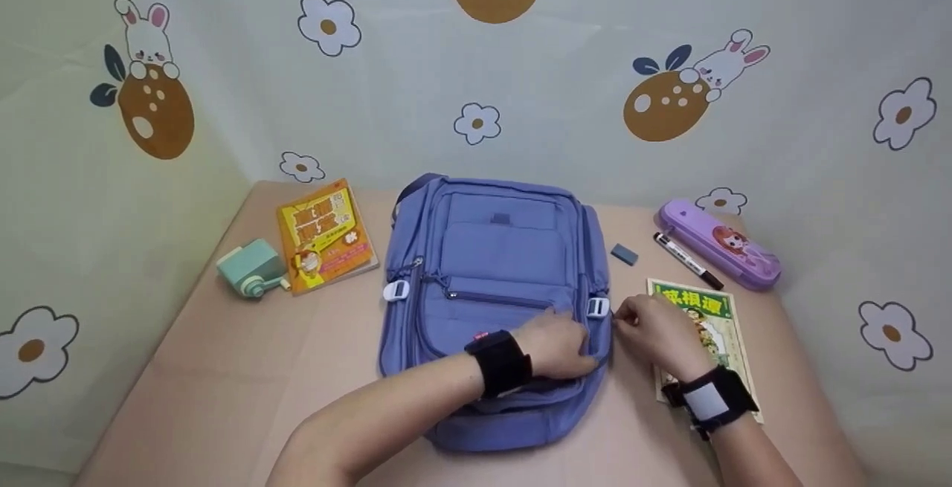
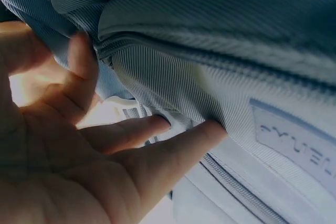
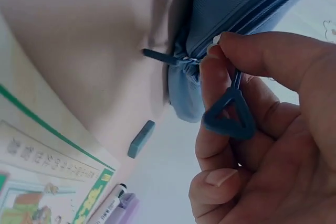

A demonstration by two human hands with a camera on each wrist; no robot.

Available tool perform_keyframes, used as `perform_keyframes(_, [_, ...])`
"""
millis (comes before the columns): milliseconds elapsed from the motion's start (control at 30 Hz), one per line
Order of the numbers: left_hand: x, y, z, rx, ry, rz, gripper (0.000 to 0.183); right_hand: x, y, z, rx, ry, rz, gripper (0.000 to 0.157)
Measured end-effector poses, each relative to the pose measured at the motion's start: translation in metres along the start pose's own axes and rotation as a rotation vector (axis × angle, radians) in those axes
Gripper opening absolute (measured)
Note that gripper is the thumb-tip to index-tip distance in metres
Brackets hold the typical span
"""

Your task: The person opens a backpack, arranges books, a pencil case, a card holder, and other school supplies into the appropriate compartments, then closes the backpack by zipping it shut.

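A blue backpack (image 1: 506, 256) lies front side up on the table. My left hand (image 1: 554, 342) holds the bag near its lower right edge. In the left wrist view two fingers (image 2: 173, 150) lie against the front fabric, near a zip and a sewn label (image 2: 294, 142); the thumb and another finger are at a fold, their tips partly hidden. At the bag's right side my right hand (image 1: 658, 331) pinches a zipper pull, its triangular loop (image 3: 231, 116) hanging below the thumb and forefinger. A second pull tab (image 3: 160, 56) sticks out beside it.
Left of the bag are an orange-yellow book (image 1: 327, 238) and a green pencil sharpener with a crank (image 1: 251, 268). To the right lie a small blue eraser (image 1: 624, 253), a marker (image 1: 688, 260), a purple pencil case (image 1: 718, 245) and a green-titled book (image 1: 725, 316), partly under the right arm.
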State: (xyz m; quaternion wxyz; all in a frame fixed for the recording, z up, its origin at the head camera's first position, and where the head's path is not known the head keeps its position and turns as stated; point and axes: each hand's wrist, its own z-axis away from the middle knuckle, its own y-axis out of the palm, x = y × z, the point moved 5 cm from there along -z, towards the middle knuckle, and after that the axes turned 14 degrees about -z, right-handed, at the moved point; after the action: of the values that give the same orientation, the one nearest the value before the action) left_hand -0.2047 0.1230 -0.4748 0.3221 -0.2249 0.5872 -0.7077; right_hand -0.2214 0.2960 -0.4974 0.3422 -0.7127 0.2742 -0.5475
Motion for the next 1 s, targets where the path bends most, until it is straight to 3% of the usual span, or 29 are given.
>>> perform_keyframes(200, [-0.010, -0.002, 0.002, -0.039, -0.082, -0.053, 0.057, -0.003, 0.005, -0.004, 0.019, 0.006, -0.005, 0.007])
perform_keyframes(300, [-0.016, -0.002, -0.002, -0.032, -0.068, -0.083, 0.045, -0.004, 0.005, -0.004, 0.020, 0.001, 0.004, 0.007])
perform_keyframes(467, [-0.018, 0.003, -0.007, 0.037, -0.033, -0.089, 0.030, -0.005, 0.006, 0.000, 0.017, -0.014, 0.050, 0.005])
perform_keyframes(1000, [-0.014, 0.006, -0.007, 0.065, 0.021, -0.092, 0.029, 0.012, -0.003, 0.030, 0.006, -0.079, 0.096, 0.006])
